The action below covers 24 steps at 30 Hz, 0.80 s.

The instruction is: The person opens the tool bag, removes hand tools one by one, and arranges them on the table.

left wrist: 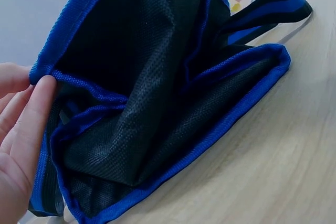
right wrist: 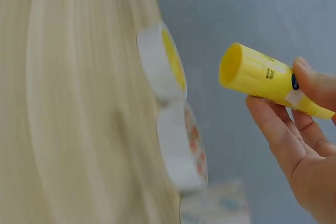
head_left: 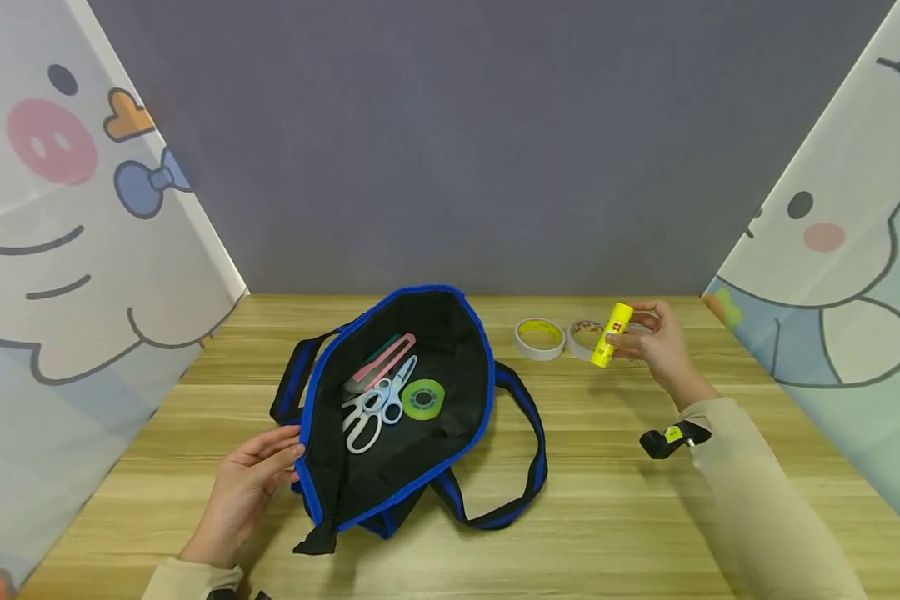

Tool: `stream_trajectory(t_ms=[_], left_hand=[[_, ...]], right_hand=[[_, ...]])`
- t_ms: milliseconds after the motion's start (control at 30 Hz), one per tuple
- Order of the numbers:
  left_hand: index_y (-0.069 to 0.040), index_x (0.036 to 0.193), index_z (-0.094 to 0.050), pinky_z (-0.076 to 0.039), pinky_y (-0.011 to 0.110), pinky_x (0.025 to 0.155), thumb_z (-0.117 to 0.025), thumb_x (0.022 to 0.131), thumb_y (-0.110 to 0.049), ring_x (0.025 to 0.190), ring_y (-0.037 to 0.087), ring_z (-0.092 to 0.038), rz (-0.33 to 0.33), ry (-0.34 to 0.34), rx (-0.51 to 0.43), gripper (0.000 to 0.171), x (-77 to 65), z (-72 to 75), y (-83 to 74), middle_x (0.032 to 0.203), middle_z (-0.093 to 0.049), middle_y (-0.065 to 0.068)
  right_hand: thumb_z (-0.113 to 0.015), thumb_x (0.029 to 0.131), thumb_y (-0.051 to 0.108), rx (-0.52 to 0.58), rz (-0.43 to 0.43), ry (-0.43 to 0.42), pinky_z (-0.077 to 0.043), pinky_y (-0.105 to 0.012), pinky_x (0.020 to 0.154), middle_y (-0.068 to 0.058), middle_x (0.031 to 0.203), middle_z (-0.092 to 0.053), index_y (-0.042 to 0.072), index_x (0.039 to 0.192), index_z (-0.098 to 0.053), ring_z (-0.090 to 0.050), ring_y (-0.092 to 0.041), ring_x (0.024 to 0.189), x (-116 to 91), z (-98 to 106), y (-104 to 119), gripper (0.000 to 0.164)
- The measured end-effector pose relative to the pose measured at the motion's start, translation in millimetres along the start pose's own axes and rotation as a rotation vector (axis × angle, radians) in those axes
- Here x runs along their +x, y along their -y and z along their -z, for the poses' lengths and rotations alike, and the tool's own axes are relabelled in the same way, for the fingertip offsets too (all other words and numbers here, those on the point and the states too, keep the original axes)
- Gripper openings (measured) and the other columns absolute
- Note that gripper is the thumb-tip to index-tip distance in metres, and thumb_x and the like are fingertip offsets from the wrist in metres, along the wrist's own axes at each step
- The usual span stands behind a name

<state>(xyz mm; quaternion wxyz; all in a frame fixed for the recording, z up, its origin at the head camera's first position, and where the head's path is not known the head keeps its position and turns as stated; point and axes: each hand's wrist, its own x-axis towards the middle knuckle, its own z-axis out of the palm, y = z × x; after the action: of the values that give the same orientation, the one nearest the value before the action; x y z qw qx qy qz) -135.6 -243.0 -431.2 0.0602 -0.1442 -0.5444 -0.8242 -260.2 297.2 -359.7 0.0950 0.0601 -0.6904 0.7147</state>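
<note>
My left hand (head_left: 251, 479) pinches the blue-trimmed rim of a black fabric bag (head_left: 450, 367), thumb on one side and fingers on the other, at the bag's left edge. The bag's mouth gapes toward the head view. Inside lie light blue and white scissors (head_left: 375, 404), a pink-handled cutter (head_left: 382, 364) and a green roll of tape (head_left: 423, 399). Over the table's right side my right hand (head_left: 652, 342) holds a yellow glue stick (right wrist: 262, 74) between thumb and fingers, raised above the tabletop. Its hollow end faces away from the palm in the right wrist view.
Two white tape rolls, one with a yellow core (head_left: 540, 339) and one with a printed core (head_left: 585, 337), sit side by side near the back edge, left of my right hand. A bag strap (head_left: 532, 450) loops over the wooden table (head_left: 585, 533). A grey panel (head_left: 450, 150) stands behind.
</note>
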Motion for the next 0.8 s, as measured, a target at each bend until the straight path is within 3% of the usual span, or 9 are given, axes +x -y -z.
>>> stream_trajectory(t_ms=[200, 333, 433, 500, 567, 667, 800], left_hand=[[-0.003, 0.110, -0.075, -0.059, 0.022, 0.065, -0.053, 0.093, 0.018, 0.084, 0.010, -0.070, 0.011, -0.017, 0.012, 0.035, -1.1, -1.7, -1.0, 0.101, -0.075, 0.001], [-0.005, 0.109, -0.076, -0.059, 0.022, 0.064, -0.054, 0.093, 0.017, 0.085, 0.009, -0.070, 0.010, -0.019, 0.024, 0.035, -1.3, -1.8, -0.6, 0.101, -0.075, 0.001], [-0.006, 0.110, -0.076, -0.059, 0.022, 0.064, -0.053, 0.093, 0.018, 0.085, 0.010, -0.070, 0.004, -0.013, 0.021, 0.036, -1.2, -1.4, 1.4, 0.102, -0.075, 0.001], [-0.006, 0.110, -0.076, -0.059, 0.022, 0.064, -0.053, 0.093, 0.018, 0.085, 0.010, -0.070, 0.008, -0.016, 0.021, 0.038, -2.3, -1.5, 2.4, 0.102, -0.075, 0.001], [-0.006, 0.110, -0.076, -0.059, 0.023, 0.064, -0.052, 0.093, 0.019, 0.085, 0.010, -0.070, 0.002, -0.017, 0.015, 0.038, -2.1, -2.0, 2.9, 0.103, -0.075, 0.001], [-0.006, 0.110, -0.076, -0.059, 0.023, 0.064, -0.052, 0.093, 0.019, 0.085, 0.010, -0.070, -0.003, -0.021, 0.017, 0.039, -1.0, -2.4, 1.8, 0.103, -0.075, 0.001], [-0.004, 0.110, -0.076, -0.059, 0.023, 0.064, -0.051, 0.093, 0.020, 0.085, 0.011, -0.070, -0.005, -0.018, 0.016, 0.038, 0.1, -1.8, 0.4, 0.102, -0.075, 0.002]], right_hand=[[-0.065, 0.079, -0.027, 0.086, -0.018, -0.108, -0.061, -0.030, 0.062, -0.004, 0.103, -0.052, 0.013, 0.109, -0.041, -0.068, -0.012, 0.075, -5, 37, -2, 0.055], [-0.068, 0.077, -0.027, 0.035, -0.011, -0.177, -0.060, -0.029, 0.062, -0.004, 0.133, -0.045, 0.010, 0.108, -0.042, -0.062, -0.009, 0.086, -7, 62, -3, 0.055], [-0.076, 0.074, -0.020, -0.019, 0.032, -0.212, -0.060, -0.030, 0.061, 0.001, 0.149, -0.038, 0.008, 0.107, -0.044, -0.062, -0.010, 0.087, 4, 100, -29, 0.055], [-0.077, 0.075, -0.019, -0.037, 0.033, -0.247, -0.060, -0.031, 0.060, -0.006, 0.142, -0.045, 0.009, 0.108, -0.044, -0.065, -0.009, 0.082, 7, 118, -42, 0.055], [-0.076, 0.076, -0.018, -0.058, 0.028, -0.280, -0.060, -0.032, 0.060, -0.008, 0.120, -0.051, 0.010, 0.107, -0.043, -0.068, -0.011, 0.073, 10, 128, -46, 0.053], [-0.066, 0.081, -0.022, -0.089, -0.029, -0.331, -0.060, -0.029, 0.060, -0.009, 0.103, -0.046, 0.008, 0.104, -0.041, -0.067, -0.009, 0.067, 1, 115, -25, 0.045], [-0.056, 0.085, -0.021, -0.186, -0.057, -0.376, -0.060, -0.025, 0.060, -0.011, 0.103, -0.040, 0.005, 0.100, -0.040, -0.064, -0.004, 0.064, -3, 106, -13, 0.034]])
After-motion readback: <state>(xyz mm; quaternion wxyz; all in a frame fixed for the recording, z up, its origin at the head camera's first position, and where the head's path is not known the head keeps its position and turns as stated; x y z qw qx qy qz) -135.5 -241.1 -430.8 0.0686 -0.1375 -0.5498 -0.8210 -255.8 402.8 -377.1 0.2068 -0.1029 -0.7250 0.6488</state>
